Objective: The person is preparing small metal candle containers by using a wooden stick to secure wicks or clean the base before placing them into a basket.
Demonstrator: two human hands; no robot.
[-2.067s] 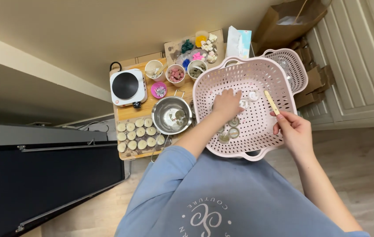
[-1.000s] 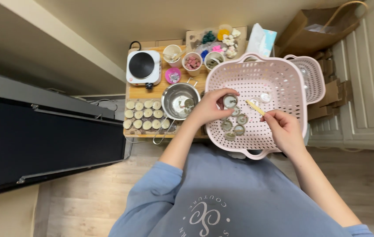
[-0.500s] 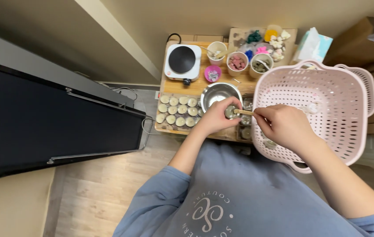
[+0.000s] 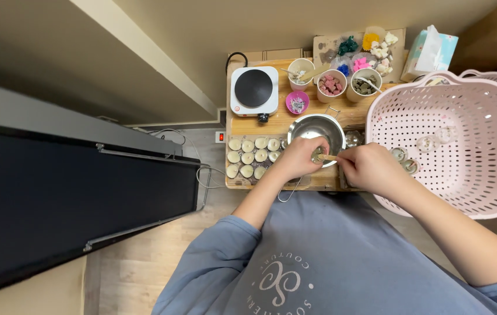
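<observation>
Both hands meet over a small cup at the front edge of the metal bowl.

Head view: the left hand (image 4: 299, 156) grips a small clear cup (image 4: 318, 156) just beside the metal bowl (image 4: 316, 129). The right hand (image 4: 369, 167) pinches a thin wooden stick (image 4: 330, 157); its long axis runs roughly level, tip pointing left into the cup. The right hand lies right of the cup, the left hand touching it. Rows of filled small cups (image 4: 252, 156) sit left; a pink basket (image 4: 458, 143) stands right, near the hotplate (image 4: 253, 90).
</observation>
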